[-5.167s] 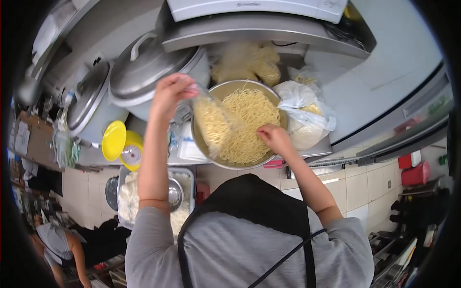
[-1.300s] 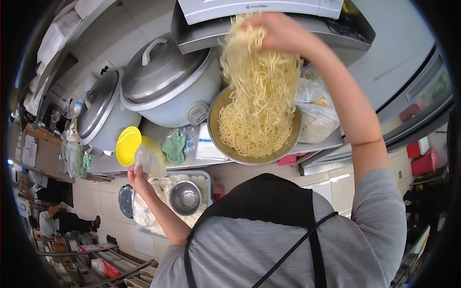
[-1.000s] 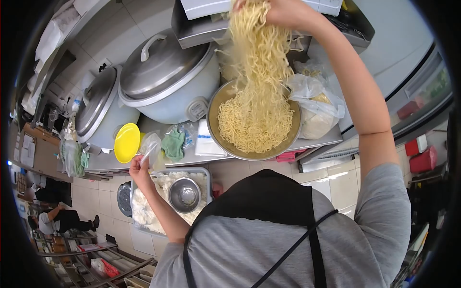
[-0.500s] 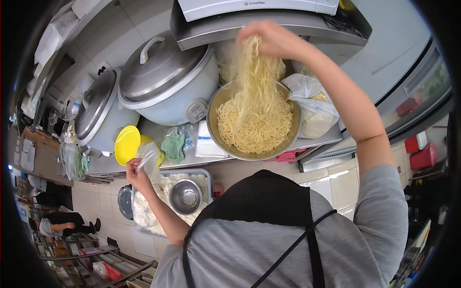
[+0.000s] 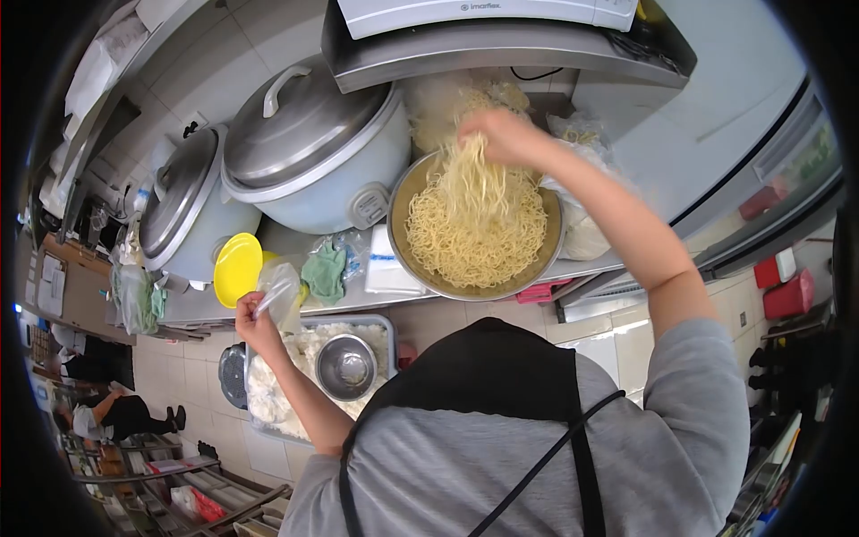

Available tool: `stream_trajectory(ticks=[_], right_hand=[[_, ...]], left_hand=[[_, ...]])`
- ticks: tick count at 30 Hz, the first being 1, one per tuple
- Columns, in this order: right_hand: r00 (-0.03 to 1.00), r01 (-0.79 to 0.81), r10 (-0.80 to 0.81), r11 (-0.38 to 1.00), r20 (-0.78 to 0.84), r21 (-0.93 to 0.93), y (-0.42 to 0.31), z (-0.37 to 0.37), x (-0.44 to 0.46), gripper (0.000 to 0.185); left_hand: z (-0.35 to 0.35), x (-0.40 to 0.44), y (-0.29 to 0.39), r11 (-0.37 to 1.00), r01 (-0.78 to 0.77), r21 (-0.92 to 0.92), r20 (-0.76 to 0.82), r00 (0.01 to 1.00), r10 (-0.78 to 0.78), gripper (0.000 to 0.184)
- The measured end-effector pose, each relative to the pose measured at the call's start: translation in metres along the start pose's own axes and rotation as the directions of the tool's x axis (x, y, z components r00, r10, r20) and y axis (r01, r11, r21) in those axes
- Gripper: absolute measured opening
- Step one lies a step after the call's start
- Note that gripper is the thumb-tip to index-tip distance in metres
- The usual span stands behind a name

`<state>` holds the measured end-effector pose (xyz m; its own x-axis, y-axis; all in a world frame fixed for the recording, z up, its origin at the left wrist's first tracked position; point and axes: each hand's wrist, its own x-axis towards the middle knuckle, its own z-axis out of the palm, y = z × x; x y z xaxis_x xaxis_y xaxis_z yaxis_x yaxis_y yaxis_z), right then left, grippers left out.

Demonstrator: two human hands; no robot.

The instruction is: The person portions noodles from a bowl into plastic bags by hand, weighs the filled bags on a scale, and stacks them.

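Over the back of a large metal bowl (image 5: 400, 234), my right hand (image 5: 503, 139) grips a bundle of yellow noodles (image 5: 477, 237). Strands hang from its fingers down onto the noodles in the bowl. Lower left, my left hand (image 5: 255, 320) pinches a clear plastic bag (image 5: 279, 291) above the near edge of the counter. The bag looks limp. Just right of the bag lies a green cloth (image 5: 325, 271), and a white packet (image 5: 386, 264) is between the cloth and the bowl.
Two lidded cookers (image 5: 309, 134) stand at the left back. A yellow scale (image 5: 238, 268) is near the counter edge. Below, a tub (image 5: 390, 336) holds white contents and a steel bowl (image 5: 346, 367). Bagged goods (image 5: 586, 234) sit right of the bowl. A person (image 5: 121, 416) is far left.
My right hand, earlier high above the bowl with long strands, is now lower, with a shorter hanging bundle. The plastic bag, once full of noodles in my left hand, now hangs limp.
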<state>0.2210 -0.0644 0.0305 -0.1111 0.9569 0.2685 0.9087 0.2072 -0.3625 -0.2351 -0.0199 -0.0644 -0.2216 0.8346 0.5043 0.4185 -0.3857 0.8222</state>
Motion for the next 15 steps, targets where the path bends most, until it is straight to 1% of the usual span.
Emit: stream_trajectory(ticks=[1,2,3,4,5,6,8,10,11,12,14,15], right_hand=[[0.961,-0.129,0.125,0.992,0.247,-0.001,-0.003,0.008,0.0,0.039],[0.847,-0.25,0.235,0.968,0.477,-0.033,-0.006,0.017,0.0,0.041],[0.818,-0.161,0.174,0.984,0.548,-0.073,0.001,0.036,-0.005,0.045],[0.779,-0.068,0.119,0.992,0.615,-0.106,0.008,0.058,-0.012,0.05],[0.78,-0.068,0.119,0.992,0.614,-0.106,0.005,0.078,-0.02,0.05],[0.87,-0.052,0.177,0.961,0.46,-0.271,-0.002,0.098,-0.031,0.052],[0.937,-0.062,0.201,0.9,0.284,-0.432,-0.011,0.123,-0.043,0.054],[0.841,-0.059,0.297,0.881,0.452,-0.47,-0.014,0.142,-0.049,0.049],[0.859,-0.111,0.295,0.905,0.419,-0.41,0.001,0.167,-0.05,0.046],[0.859,-0.111,0.296,0.905,0.418,-0.411,0.004,0.163,-0.053,0.046],[0.878,-0.121,0.226,0.957,0.421,-0.262,0.012,0.148,-0.057,0.046],[0.879,-0.119,0.227,0.956,0.419,-0.267,0.014,0.134,-0.054,0.046]], left_hand=[[0.002,-0.001,0.002,1.0,0.003,-0.004,-0.002,1.0,-0.003,0.011],[0.003,-0.003,0.008,0.998,0.033,-0.057,0.002,0.999,-0.033,0.012],[0.004,-0.004,0.011,0.992,0.06,-0.11,0.007,0.998,-0.06,0.012],[0.004,-0.004,0.01,0.992,0.059,-0.111,0.003,0.998,-0.059,0.012],[0.004,-0.004,0.009,0.991,0.049,-0.121,0.025,0.999,-0.047,0.013],[0.006,-0.004,0.007,0.99,0.041,-0.133,0.048,0.998,-0.034,0.014],[0.01,-0.003,0.001,0.993,0.035,-0.109,0.069,0.997,-0.027,0.011],[0.011,-0.004,0.001,0.997,0.031,-0.078,0.093,0.995,-0.023,0.008],[0.013,-0.006,0.005,0.996,0.028,-0.086,0.087,0.996,-0.02,0.011],[0.015,-0.007,0.007,0.995,0.025,-0.095,0.081,0.997,-0.017,0.015],[0.011,-0.008,0.003,0.997,0.014,-0.071,0.074,0.997,-0.009,0.014],[0.009,-0.008,0.0,0.999,0.005,-0.045,0.066,0.998,-0.002,0.014]])
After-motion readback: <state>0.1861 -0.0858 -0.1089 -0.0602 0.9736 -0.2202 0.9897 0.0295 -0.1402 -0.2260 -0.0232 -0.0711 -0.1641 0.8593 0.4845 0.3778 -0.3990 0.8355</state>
